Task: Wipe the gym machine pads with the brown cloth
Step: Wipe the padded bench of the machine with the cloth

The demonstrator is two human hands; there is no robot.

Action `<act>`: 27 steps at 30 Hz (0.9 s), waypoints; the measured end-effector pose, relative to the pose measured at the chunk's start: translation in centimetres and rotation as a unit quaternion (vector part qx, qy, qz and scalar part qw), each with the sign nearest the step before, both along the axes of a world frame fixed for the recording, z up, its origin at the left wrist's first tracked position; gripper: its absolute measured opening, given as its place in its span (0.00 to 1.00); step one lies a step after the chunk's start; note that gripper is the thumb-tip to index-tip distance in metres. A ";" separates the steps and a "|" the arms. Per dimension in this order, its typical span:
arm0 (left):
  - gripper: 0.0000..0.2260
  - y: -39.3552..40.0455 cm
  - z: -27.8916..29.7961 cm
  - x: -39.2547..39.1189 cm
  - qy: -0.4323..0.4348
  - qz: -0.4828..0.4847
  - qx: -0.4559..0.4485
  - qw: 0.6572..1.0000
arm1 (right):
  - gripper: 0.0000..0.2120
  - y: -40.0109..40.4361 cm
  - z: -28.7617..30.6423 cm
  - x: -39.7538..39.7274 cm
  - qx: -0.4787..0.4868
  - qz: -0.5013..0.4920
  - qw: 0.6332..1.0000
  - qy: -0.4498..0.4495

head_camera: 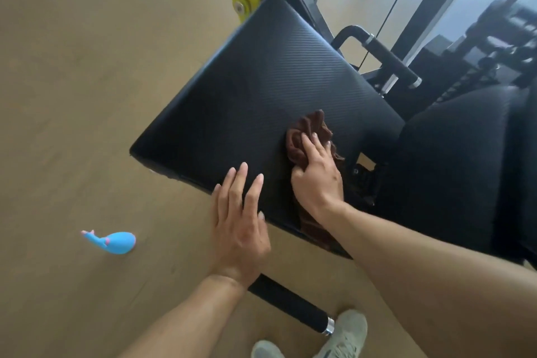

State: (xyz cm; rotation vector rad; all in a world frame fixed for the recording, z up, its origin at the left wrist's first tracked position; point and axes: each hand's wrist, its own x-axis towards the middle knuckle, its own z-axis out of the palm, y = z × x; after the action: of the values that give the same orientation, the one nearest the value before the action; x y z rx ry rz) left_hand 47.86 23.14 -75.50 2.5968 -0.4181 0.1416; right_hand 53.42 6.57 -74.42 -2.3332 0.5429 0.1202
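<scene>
**Cloth on the seat pad, wiping under way**

The right hand (316, 174) presses a bunched, soft brown terry cloth (309, 131) onto the black ribbed vinyl seat pad (247, 90), fingers clenched on its folds; it looks light and limp, best gathered in the palm; the left hand (238, 212) lies flat and released just beside it, bracing the pad's near edge; no containers show; a blue whale-shaped toy (114, 242) sits on the floor, well left of that hand.

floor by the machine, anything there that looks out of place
Yes: a small blue whale toy lies on the tan floor left of the pad, odd in a gym. Otherwise normal: the right hand presses the brown cloth on the pad, the left hand rests flat on its edge.
</scene>
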 end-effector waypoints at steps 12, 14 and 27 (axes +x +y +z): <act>0.27 5.0 2.6 5.8 -0.069 0.080 0.009 0.994 | 0.31 3.6 3.1 9.8 -0.194 0.400 0.889 -0.109; 0.27 4.6 4.0 6.9 -0.075 0.070 -0.004 0.995 | 0.34 1.6 3.9 12.7 -0.135 0.245 0.960 -0.024; 0.21 4.6 2.9 4.2 -0.042 0.127 -0.067 0.989 | 0.37 5.9 5.0 11.9 -0.097 0.451 0.884 -0.074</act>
State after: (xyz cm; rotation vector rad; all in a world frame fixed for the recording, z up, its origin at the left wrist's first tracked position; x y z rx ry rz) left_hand 52.03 27.74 -72.60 2.5068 -0.1000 0.3553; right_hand 65.34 12.44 -69.39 -2.5753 -0.6741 0.3232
